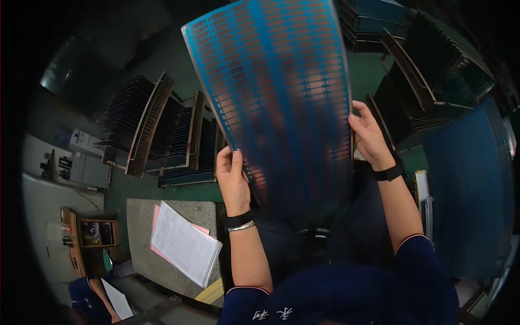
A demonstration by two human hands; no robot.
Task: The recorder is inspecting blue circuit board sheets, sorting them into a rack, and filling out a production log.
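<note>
Between my two hands stands a large, thin blue panel printed with rows of copper-coloured shapes, like a circuit board panel. Its far end rises past the top of the view, and its lower part falls into dark reflection. My left hand grips the left edge with the thumb on the face. Higher up, my right hand pinches the right edge; its fingers partly go behind the panel. Each wrist wears a black band, and the left one also has a silver bracelet.
Slotted racks with upright panels stand at the left, and another rack at the upper right. A large blue sheet fills the right side. Papers lie on a grey table. Another person's arm shows at lower left.
</note>
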